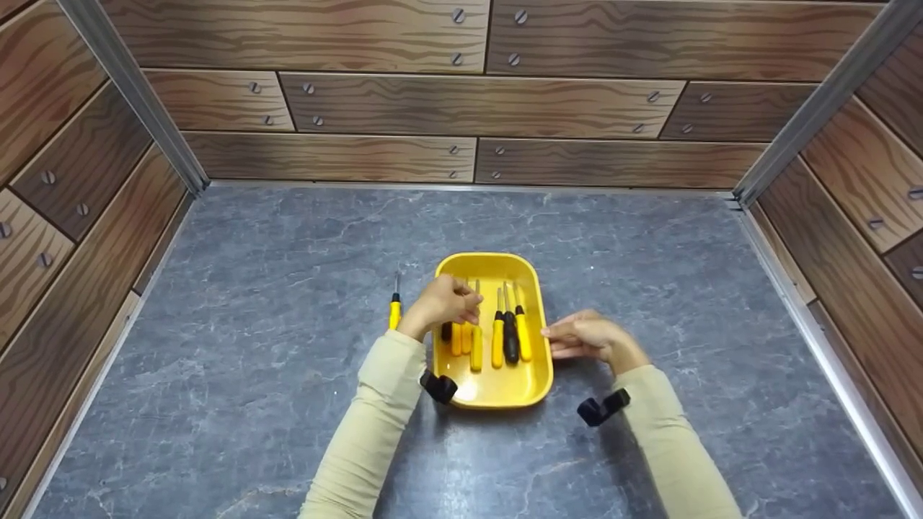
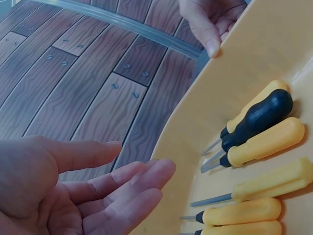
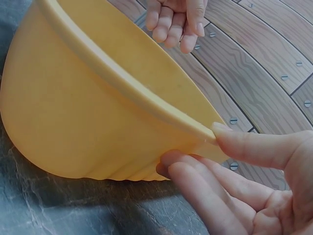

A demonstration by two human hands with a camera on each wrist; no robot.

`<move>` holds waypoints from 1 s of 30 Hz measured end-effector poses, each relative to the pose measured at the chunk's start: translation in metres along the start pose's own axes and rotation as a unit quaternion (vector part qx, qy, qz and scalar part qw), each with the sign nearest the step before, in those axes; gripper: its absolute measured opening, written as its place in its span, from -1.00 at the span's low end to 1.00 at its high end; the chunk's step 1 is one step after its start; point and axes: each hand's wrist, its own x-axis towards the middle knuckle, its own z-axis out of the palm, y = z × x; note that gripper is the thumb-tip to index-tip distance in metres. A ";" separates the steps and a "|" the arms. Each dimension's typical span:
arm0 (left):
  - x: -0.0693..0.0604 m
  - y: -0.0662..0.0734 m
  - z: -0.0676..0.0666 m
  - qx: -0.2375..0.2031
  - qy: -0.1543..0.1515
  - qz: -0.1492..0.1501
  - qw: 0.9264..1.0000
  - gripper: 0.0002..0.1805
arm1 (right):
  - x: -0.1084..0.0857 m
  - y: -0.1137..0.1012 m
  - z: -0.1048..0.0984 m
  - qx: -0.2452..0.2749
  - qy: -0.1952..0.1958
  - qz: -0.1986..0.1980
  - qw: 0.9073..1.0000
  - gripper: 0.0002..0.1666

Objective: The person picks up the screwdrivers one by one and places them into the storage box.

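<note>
A yellow plastic tray (image 1: 497, 393) holds several screwdrivers lying roughly side by side. Most handles are yellow, such as the one on the right (image 1: 523, 339); a black-handled screwdriver (image 1: 511, 347) lies beside it. My left hand (image 1: 441, 303) hovers over the tray's left side, partly hiding the tools there. In the left wrist view its fingers are loosely bent, the thumb stands apart, and nothing is between them. My right hand (image 1: 588, 335) pinches the tray's right rim, thumb on top and fingers against the outer wall (image 3: 98, 127).
Outside the tray, on its left, a yellow-and-black screwdriver (image 1: 394, 311) lies on the grey marbled surface (image 1: 288, 288), partly behind the left wrist. Wood-patterned walls (image 1: 476, 104) enclose the surface at the back and both sides, with metal strips (image 1: 137, 94) at the corners.
</note>
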 end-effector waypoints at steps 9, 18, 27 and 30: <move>-0.002 -0.005 -0.009 -0.020 0.021 0.002 1.000 -0.73 | 0.000 -0.002 -0.001 -0.004 0.010 0.003 1.000 -0.80; -0.002 -0.012 -0.015 -0.050 0.023 0.008 0.998 -0.71 | 0.001 -0.001 -0.002 0.007 0.001 -0.002 1.000 -0.93; -0.005 -0.018 -0.027 -0.088 0.037 0.002 0.995 -0.71 | 0.000 0.000 -0.001 0.005 0.004 0.001 1.000 -0.75; -0.006 -0.020 -0.031 -0.097 0.040 -0.004 0.995 -0.70 | 0.000 0.000 -0.001 0.007 0.004 0.004 1.000 -0.87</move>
